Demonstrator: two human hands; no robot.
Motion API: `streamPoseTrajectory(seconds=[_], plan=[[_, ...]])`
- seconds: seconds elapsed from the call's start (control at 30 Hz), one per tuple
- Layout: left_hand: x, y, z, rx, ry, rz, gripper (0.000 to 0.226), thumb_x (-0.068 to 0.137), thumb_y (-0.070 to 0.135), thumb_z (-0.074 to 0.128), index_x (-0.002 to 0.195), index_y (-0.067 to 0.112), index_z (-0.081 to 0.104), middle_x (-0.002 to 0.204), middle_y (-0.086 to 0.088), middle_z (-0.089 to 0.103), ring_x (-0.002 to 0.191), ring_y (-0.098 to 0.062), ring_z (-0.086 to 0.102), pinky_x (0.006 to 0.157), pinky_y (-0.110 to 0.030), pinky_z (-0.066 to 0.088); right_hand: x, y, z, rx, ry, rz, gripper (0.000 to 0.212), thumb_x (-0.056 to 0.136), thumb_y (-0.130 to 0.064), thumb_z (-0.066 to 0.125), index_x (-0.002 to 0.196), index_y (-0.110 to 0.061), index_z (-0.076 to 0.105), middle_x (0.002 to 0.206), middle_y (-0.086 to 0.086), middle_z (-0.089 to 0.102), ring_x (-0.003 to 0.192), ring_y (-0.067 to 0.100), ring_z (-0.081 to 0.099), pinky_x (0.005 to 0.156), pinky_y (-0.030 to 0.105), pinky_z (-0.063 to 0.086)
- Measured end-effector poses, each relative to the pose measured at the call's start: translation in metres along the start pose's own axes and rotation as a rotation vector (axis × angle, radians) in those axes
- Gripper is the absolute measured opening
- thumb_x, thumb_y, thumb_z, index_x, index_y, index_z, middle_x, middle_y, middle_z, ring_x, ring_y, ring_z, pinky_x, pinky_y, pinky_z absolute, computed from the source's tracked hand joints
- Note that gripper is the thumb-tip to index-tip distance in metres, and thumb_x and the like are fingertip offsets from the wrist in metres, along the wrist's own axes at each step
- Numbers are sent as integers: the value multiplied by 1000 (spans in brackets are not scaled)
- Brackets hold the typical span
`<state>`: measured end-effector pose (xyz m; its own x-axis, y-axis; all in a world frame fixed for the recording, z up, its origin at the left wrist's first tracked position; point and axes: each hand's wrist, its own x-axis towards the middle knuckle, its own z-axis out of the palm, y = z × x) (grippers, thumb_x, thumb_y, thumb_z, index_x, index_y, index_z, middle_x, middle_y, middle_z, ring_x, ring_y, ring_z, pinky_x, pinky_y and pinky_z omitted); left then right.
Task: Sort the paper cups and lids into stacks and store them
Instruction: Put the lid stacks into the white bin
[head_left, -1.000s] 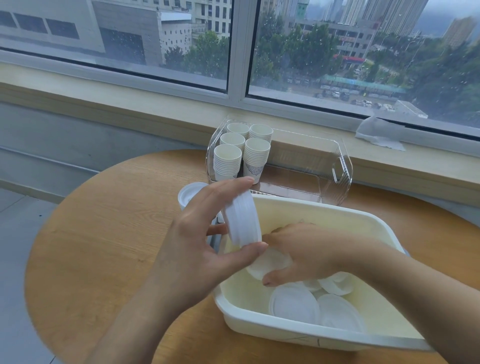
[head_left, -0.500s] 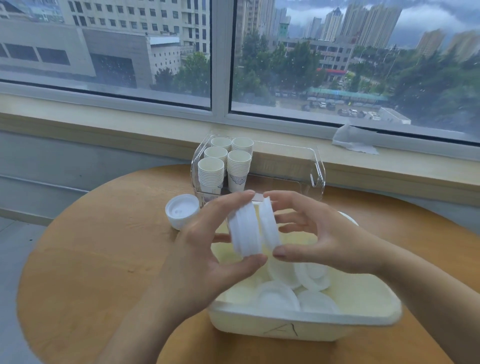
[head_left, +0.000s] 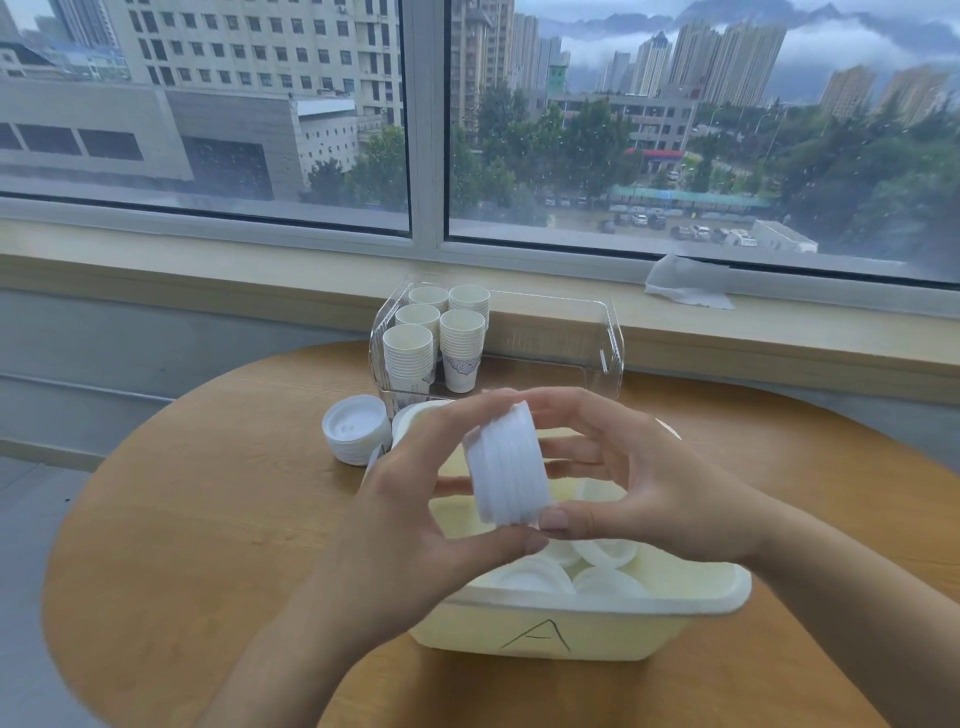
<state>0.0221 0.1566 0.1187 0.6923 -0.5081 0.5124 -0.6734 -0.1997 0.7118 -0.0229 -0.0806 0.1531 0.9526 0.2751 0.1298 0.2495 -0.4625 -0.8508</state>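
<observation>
A stack of white lids (head_left: 506, 462) is held on edge between my left hand (head_left: 415, 525) and my right hand (head_left: 654, 488), above a cream tub (head_left: 597, 631) marked "A". Both hands press on the stack from either side. Loose white lids (head_left: 608, 577) lie in the tub's bottom. A second lid stack (head_left: 356, 436) rests on the table left of the tub. Several stacks of paper cups (head_left: 441, 338) stand in the left end of a clear plastic bin (head_left: 597, 338) behind the tub.
The round wooden table (head_left: 208, 519) stands against a window ledge (head_left: 208, 291). A crumpled white tissue (head_left: 688, 283) lies on the ledge at the right. The grey floor (head_left: 26, 545) shows past the table's left edge.
My right hand lifted a lid out of the tub and pressed it onto the stack in my left hand. The stack is now thicker and gripped by both hands.
</observation>
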Motion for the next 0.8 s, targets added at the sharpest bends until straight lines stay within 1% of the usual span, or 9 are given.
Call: streamPoseTrajectory(seconds=[0.07, 0.17, 0.37, 0.5, 0.6, 0.67, 0.7, 0.77, 0.8], plan=[[-1, 2, 0, -7, 0, -5, 86, 71, 41, 94, 143, 54, 49, 139, 29, 59, 138, -2, 51, 96, -12, 49, -1, 1, 1, 21, -2, -5, 78, 83, -12, 88, 149, -25, 49, 147, -1, 60, 133, 23, 63, 113, 49, 48], [-1, 3, -1, -10, -7, -9, 86, 70, 42, 93, 144, 54, 49, 141, 27, 58, 138, -4, 51, 96, -21, 55, -1, 2, 2, 46, -6, -6, 78, 83, -11, 88, 149, -25, 49, 147, 1, 60, 133, 24, 63, 113, 49, 48], [1, 4, -3, -2, -28, 13, 88, 71, 41, 94, 144, 58, 47, 141, 27, 58, 136, -4, 53, 98, -26, 55, 5, -1, 1, 61, -17, 18, 77, 81, -12, 89, 147, -27, 52, 141, -1, 64, 128, 20, 66, 111, 47, 52], [3, 3, -5, 24, 8, 48, 78, 76, 37, 92, 140, 57, 51, 137, 23, 60, 132, -9, 56, 91, -23, 58, 14, -3, 2, 47, -42, 13, 78, 80, -14, 89, 147, -28, 53, 141, -2, 64, 127, 19, 67, 109, 43, 53], [3, -2, -8, 42, 58, 42, 75, 75, 33, 93, 137, 52, 55, 136, 23, 61, 130, -10, 57, 89, -21, 57, 21, -4, -3, 4, -51, 36, 82, 78, -24, 89, 149, -34, 50, 142, -10, 63, 128, 9, 64, 109, 33, 53], [2, -7, -11, 39, 80, 22, 77, 74, 29, 94, 138, 51, 56, 137, 25, 60, 130, -7, 56, 88, -17, 56, 25, 1, -11, -118, -40, 66, 84, 76, -35, 90, 149, -39, 49, 142, -18, 61, 130, 1, 61, 110, 30, 52], [1, -9, -12, 32, 84, 10, 78, 73, 28, 94, 138, 50, 56, 137, 26, 60, 130, -5, 56, 88, -15, 55, 25, 7, -15, -228, -43, 88, 84, 76, -42, 91, 149, -41, 49, 143, -23, 59, 130, -3, 58, 110, 29, 50], [-3, -14, -14, 18, 83, -6, 80, 72, 26, 95, 139, 49, 57, 137, 27, 59, 129, -4, 56, 87, -12, 54, 24, 18, -23, -516, -89, 169, 83, 76, -52, 89, 148, -46, 49, 144, -31, 54, 131, -9, 51, 113, 28, 46], [-5, -15, -14, 10, 79, -12, 81, 72, 26, 95, 139, 49, 57, 136, 27, 59, 129, -4, 56, 87, -11, 54, 22, 24, -25, -657, -137, 225, 82, 77, -55, 88, 148, -48, 48, 146, -33, 50, 133, -9, 47, 116, 29, 42]])
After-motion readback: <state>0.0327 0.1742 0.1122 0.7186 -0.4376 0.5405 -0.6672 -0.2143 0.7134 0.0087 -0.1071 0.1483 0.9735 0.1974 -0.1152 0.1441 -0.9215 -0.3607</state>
